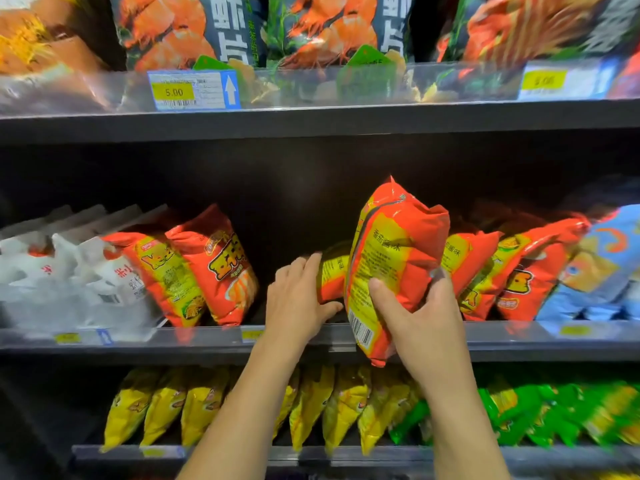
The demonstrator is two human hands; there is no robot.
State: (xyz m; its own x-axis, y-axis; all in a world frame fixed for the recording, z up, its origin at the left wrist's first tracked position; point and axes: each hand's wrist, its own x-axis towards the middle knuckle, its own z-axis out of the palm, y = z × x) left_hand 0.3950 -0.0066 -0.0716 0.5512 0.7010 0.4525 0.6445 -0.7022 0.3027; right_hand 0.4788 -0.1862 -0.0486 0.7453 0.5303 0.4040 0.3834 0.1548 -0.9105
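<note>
Seven red snack bags show at this level, though overlap makes the count unsure. One is the raised red bag (398,258), held upright and slightly tilted, its lower end hanging in front of the shelf rail (519,336). One is the lying bag (332,275), just left of the raised red bag and partly hidden behind it. A pair of red bags (221,265) leans well to the left of the raised red bag. Three more red bags (540,268) lean just to its right, the nearest touching it.

Farther left of the raised red bag are several white bags (86,271), too blurred to count. One blue bag (595,268) stands far to its right. Below it hang about eight yellow bags (346,403) and a blurred cluster of green bags (540,410). Above it are two shrimp-printed dark bags (207,32) and two yellow price tags (173,92).

Both forearms reach up from below. The right hand (419,317) grips the raised red bag low down, with the thumb across its printed face and the fingers wrapped round its far side. The left hand (299,299) holds the lying bag, fingers laid along its upper edge and the thumb hooked beneath it.
</note>
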